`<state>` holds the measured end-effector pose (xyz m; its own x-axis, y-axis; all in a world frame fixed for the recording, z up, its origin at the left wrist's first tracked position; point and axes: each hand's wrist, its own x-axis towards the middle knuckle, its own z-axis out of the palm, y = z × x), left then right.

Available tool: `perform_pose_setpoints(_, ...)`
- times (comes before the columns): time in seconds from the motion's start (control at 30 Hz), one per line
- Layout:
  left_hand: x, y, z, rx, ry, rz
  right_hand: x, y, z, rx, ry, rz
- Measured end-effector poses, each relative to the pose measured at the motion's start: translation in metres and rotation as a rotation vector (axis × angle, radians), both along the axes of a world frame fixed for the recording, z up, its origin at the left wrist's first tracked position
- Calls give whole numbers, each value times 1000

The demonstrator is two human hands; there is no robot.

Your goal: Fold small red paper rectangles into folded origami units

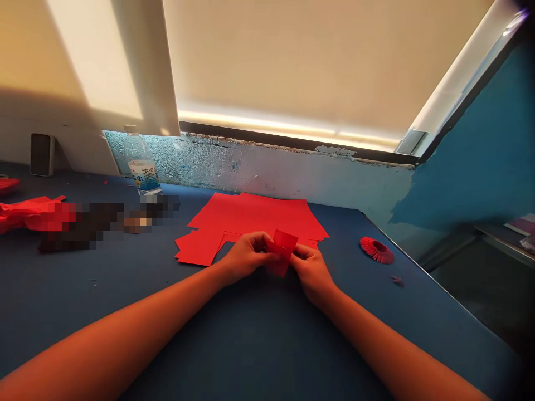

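A small piece of red paper (285, 240) is held up between my two hands, above the near side of the paper pile; its lower part is blurred. My left hand (251, 253) pinches its left edge, fingers curled. On the opposite edge, my right hand (311, 271) closes its thumb and fingers on the same piece. Just beyond my hands lie large sheets of red paper (263, 214), loosely stacked. Smaller red paper pieces (200, 248) overlap at the left of that stack.
A ring of folded red paper (377, 250) sits at the right, with a small paper scrap (397, 280) nearby. Toward the back left stand a plastic water bottle (142, 164) and a phone (42, 155). Crumpled red material (29, 214) lies far left on the blue table (234, 345).
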<state>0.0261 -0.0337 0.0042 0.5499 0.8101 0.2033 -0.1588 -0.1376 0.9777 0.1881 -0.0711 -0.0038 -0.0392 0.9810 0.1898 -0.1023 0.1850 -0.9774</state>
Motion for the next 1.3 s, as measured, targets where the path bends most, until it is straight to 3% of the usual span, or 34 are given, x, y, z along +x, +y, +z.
perform_pose_setpoints(0.17, -2, 2, 1, -60, -45, 9, -2, -3, 1, 1, -36, -57)
perform_pose_setpoints(0.37, 0, -2, -2, 77, 72, 121, -1, -5, -1, 66, -161, -101)
perform_pose_setpoints(0.43, 1, 0, -1, 124, 115, 205, 1, -3, -3, 57, -176, -133)
perform_pose_setpoints(0.53, -9, 10, 10, 239, 223, 442, 2, 1, -7, 46, -161, -116)
perform_pose_setpoints(0.63, -41, 24, 26, 363, 516, 672, 1, 0, -7, 68, -266, -114)
perform_pose_setpoints(0.7, -71, 29, 33, 397, 905, 763, 0, -2, -7, 107, -381, -120)
perform_pose_setpoints(0.77, -102, 29, 33, 343, 1249, 735, -2, -5, -6, 152, -481, -103)
perform_pose_setpoints(0.87, -135, 20, 25, 180, 1494, 656, -5, -9, -7, 206, -595, -106)
perform_pose_setpoints(1.03, -148, 9, 23, 35, 1296, 752, -8, -12, -9, 310, -747, -164)
perform_pose_setpoints(1.17, -151, -4, 46, -32, 1196, 744, -7, -11, -10, 350, -782, -212)
perform_pose_setpoints(1.3, -161, -18, 71, -7, 1012, 841, -6, -10, -11, 344, -785, -210)
